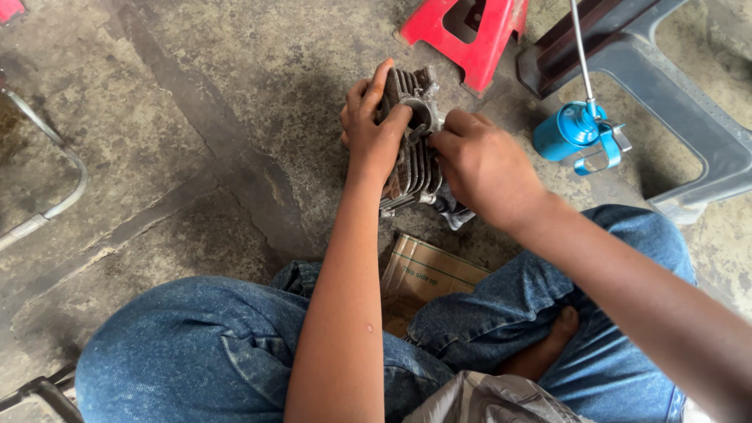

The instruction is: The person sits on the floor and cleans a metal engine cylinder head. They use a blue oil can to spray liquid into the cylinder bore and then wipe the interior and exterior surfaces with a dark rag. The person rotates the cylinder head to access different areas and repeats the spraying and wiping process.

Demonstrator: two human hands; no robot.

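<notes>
A grey finned metal engine cylinder (415,168) stands on edge on the concrete floor in front of my knees. My left hand (370,125) grips its left side, thumb resting near the round port on top. My right hand (479,164) presses against the cylinder's right side, fingers closed at the port's metal fitting (427,116). What the right fingertips hold is hidden. A scrap of cloth (454,211) lies under the cylinder.
A blue oil can (570,131) with a long thin spout stands to the right. Behind it are a red plastic stool (470,31) and a grey stool (674,117). A cardboard box (427,274) lies between my legs. A bent metal tube (55,180) lies at left.
</notes>
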